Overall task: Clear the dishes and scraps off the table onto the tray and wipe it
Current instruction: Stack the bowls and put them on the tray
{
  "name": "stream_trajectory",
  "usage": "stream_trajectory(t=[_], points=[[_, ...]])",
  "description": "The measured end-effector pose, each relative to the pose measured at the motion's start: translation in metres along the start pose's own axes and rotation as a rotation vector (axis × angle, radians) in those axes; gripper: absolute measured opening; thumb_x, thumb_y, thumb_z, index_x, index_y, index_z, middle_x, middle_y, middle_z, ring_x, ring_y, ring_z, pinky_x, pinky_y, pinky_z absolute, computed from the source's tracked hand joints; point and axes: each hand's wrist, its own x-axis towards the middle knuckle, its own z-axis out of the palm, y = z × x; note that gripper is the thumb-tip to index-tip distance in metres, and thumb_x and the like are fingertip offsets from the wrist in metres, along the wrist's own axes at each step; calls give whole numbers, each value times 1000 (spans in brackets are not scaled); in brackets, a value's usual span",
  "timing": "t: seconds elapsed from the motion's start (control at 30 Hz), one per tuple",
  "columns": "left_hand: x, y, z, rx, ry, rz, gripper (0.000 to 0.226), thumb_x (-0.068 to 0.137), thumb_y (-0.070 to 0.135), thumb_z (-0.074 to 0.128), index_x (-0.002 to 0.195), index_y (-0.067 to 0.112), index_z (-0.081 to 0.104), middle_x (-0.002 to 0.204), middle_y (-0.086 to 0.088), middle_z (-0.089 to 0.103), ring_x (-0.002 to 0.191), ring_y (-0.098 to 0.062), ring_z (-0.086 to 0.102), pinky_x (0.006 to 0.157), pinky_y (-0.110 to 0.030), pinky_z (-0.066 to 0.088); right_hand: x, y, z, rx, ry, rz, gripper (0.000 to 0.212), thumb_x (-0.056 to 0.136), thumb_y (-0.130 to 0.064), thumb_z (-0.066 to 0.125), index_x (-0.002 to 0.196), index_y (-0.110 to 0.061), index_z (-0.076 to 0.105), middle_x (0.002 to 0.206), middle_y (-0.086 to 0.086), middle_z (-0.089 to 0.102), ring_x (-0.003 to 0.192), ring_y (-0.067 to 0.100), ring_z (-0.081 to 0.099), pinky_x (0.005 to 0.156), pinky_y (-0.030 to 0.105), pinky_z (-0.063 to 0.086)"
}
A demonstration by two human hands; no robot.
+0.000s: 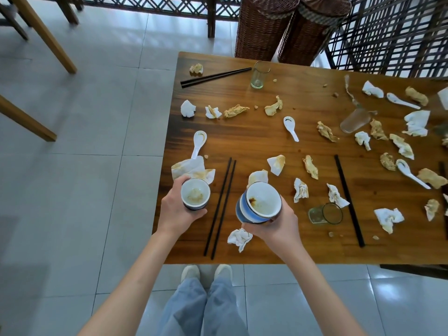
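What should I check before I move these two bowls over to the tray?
1. Left hand grip on the small bowl: ok, fingers curled round it.
2. Right hand grip on the blue bowl stack: ok, held from below, though tilted.
3. Bowls free of liquid: ok, only dried stains show.
4. Tray location: cannot tell, no tray in view.
5. Tipped glass near the right hand: not ok, lying on its side close to the stack.
6. Chopsticks between the hands: ok, flat on the table.
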Motion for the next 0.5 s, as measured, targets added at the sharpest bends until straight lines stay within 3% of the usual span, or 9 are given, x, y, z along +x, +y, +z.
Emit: stream_trajectory(t=[0.27,0.43,0.5], points=[[0,18,-10,1,-28,76,85,52,29,91,121,35,40,109,17,50,96,-7,52,71,-5,39,-8,-5,-10,13,55,-11,68,45,-34,89,97,-53,49,97,-39,54,100,-15,50,61,0,42],[10,62,-12,46,-93,199,85,52,29,91,121,32,42,109,18,45,99,-5,46,70,-5,34,-16,-14,-30,21,163,-23,75,45,-37,89,95,-68,43,98,-44,50,102,-22,45,57,-3,38],[15,86,-5,89,-128,261,85,51,31,91,121,28,44,108,15,48,101,-6,46,69,-6,33,-21,-16,-46,39,219,-38,74,45,-37,88,97,-64,44,99,-46,49,103,-23,43,58,-5,36]])
